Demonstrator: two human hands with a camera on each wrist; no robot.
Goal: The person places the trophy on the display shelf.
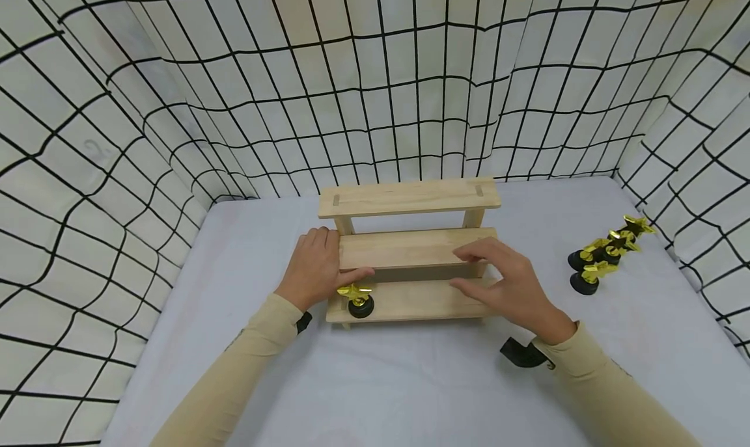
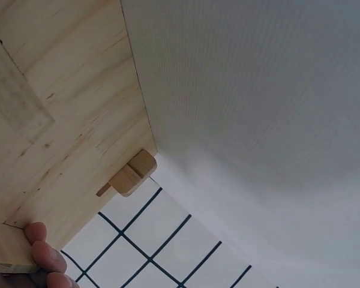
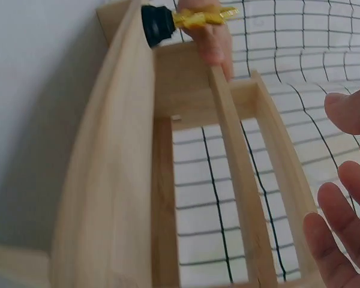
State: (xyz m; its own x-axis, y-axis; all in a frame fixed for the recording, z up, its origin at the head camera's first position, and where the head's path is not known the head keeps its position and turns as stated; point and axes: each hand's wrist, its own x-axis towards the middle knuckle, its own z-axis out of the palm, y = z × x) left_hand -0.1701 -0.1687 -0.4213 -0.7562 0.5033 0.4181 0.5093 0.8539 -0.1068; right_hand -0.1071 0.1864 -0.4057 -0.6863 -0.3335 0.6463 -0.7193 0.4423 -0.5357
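Observation:
A three-tier wooden stand is in the middle of the head view. My left hand holds the left end of its middle board; the thumb lies over the front edge. Those fingertips curl round wood in the left wrist view. On the lowest board's left end stands a small star trophy, gold on a black base, just below that thumb. Over the stand's right end is my right hand, thumb and fingers spread apart with nothing between them. The right wrist view shows its fingers beside the boards.
Several more gold star trophies with black bases stand grouped at the right of the white-covered table. Black grid netting over white panels encloses the back and both sides.

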